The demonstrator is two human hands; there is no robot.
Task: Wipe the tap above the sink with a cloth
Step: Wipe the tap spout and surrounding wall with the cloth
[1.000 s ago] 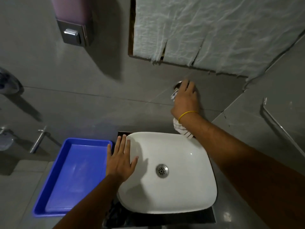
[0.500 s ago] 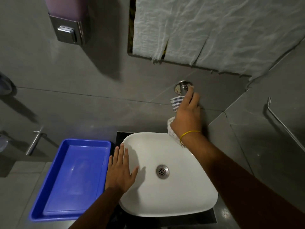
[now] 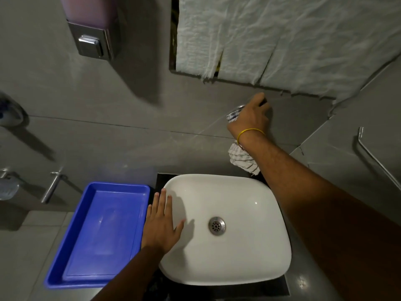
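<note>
A white square sink (image 3: 256,253) with a metal drain sits on a dark counter. On the grey wall above it, the chrome tap (image 3: 238,108) shows only as a sliver of its wall flange; the rest is hidden. My right hand (image 3: 251,118), a yellow band on the wrist, is wrapped over the tap with a white checked cloth (image 3: 240,156) gripped in it, and the cloth's loose end hangs below the wrist. Fingers spread, my left hand (image 3: 161,224) lies flat on the sink's left rim.
A blue plastic tray (image 3: 71,246) stands left of the sink. A soap dispenser (image 3: 93,38) hangs on the wall at upper left, crumpled white paper (image 3: 282,40) covers a frame above the tap, and a metal rail (image 3: 377,159) runs along the right wall.
My right hand with the cloth has slid up along the tap to the wall flange, now covering it. The left hand stays on the sink rim.
</note>
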